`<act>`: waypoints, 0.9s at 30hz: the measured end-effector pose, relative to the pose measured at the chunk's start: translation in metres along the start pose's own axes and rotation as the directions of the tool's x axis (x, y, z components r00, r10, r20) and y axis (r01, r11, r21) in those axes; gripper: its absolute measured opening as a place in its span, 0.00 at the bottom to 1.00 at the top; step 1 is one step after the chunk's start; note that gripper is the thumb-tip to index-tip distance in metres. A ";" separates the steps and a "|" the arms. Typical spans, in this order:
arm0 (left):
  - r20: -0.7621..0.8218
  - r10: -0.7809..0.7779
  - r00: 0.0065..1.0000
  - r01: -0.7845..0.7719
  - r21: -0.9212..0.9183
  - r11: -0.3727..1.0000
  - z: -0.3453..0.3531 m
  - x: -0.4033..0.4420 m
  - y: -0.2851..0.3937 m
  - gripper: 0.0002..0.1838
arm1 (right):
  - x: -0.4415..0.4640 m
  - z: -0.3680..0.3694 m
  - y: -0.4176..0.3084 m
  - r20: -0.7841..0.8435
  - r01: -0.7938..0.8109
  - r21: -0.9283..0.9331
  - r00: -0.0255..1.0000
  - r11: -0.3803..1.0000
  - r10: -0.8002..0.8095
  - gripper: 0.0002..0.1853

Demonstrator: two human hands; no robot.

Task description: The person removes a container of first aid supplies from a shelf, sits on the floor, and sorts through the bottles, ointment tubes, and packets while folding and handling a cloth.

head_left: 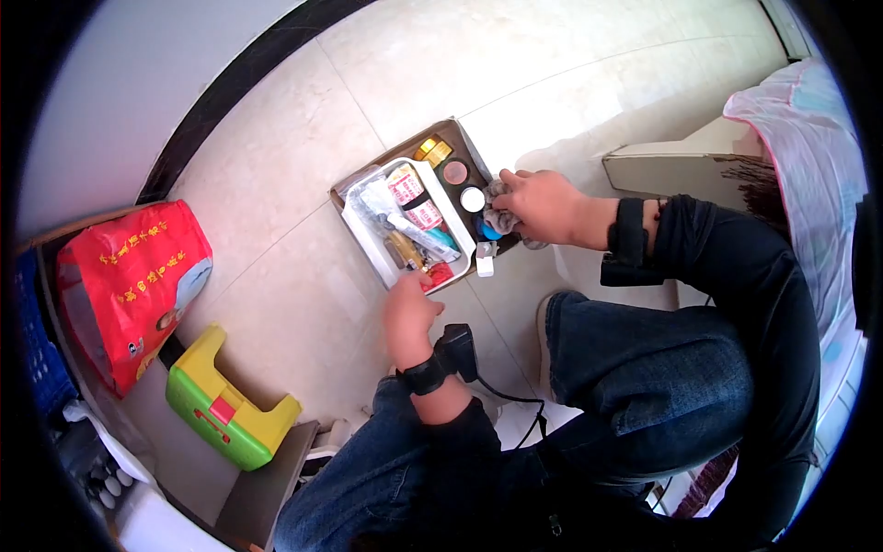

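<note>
A cardboard box point(348, 184) on the tiled floor holds a white plastic tray point(372, 255) and several jars and bottles beside it. In the tray lie red-and-white packets point(405, 187), a tube and small items. My left hand point(410, 317) is at the tray's near corner, fingers bent by a small red item point(439, 274); whether it grips this is unclear. My right hand point(543, 204) is closed on a crumpled grey cloth point(501, 219) at the box's right edge, next to a white-lidded jar point(472, 199) and a blue cap point(490, 232).
A red bag point(138, 285) stands at the left, with a green and yellow plastic stool point(221, 405) below it. A pale board or box point(676, 166) and a pinkish cloth point(809, 138) are at the right. My knees are close below the box.
</note>
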State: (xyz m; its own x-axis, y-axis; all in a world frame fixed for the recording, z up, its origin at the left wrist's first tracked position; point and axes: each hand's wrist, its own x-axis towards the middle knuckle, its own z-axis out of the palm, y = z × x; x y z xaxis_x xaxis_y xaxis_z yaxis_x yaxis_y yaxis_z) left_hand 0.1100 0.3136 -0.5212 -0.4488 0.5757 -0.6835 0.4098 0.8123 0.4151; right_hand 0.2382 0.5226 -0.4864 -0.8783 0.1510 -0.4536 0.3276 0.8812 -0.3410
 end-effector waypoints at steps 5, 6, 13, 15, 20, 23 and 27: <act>-0.172 -0.152 0.973 0.170 0.089 0.981 0.004 0.004 0.006 0.18 | 0.001 0.000 0.000 0.016 0.007 -0.008 1.000 1.000 -0.007 0.12; -0.169 -0.184 0.968 0.197 0.062 0.979 0.001 0.005 0.007 0.13 | 0.001 0.000 0.000 0.015 0.008 -0.009 1.000 1.000 -0.008 0.12; -0.264 -0.190 0.946 0.177 -0.072 0.982 -0.007 0.012 0.002 0.05 | 0.000 0.000 0.000 0.009 0.005 -0.010 1.000 1.000 -0.005 0.12; -0.242 -0.135 0.961 0.124 -0.058 0.991 -0.012 0.009 0.008 0.05 | 0.000 0.001 0.000 0.007 0.006 -0.012 1.000 1.000 -0.006 0.13; -0.270 -0.002 0.963 -0.038 -0.143 0.989 -0.034 -0.006 0.016 0.05 | 0.001 -0.014 -0.004 -0.047 -0.047 -0.048 0.998 0.998 0.045 0.11; -0.502 -0.148 0.852 -0.064 -0.381 0.922 -0.054 -0.016 0.026 0.05 | 0.006 -0.024 -0.004 -0.206 -0.070 0.011 0.976 0.997 0.071 0.12; -0.663 -0.088 0.744 -0.253 -0.401 0.881 -0.054 -0.013 0.020 0.03 | 0.009 -0.043 -0.017 -0.363 -0.026 0.120 0.929 0.992 0.068 0.15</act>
State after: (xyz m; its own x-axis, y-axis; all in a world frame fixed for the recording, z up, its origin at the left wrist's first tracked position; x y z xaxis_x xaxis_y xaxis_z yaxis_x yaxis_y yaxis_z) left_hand 0.0812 0.3273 -0.4712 -0.8959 0.4192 -0.1468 0.1563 0.6069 0.7792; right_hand 0.2100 0.5279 -0.4491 -0.9202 0.3631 -0.1463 0.3898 0.8167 -0.4255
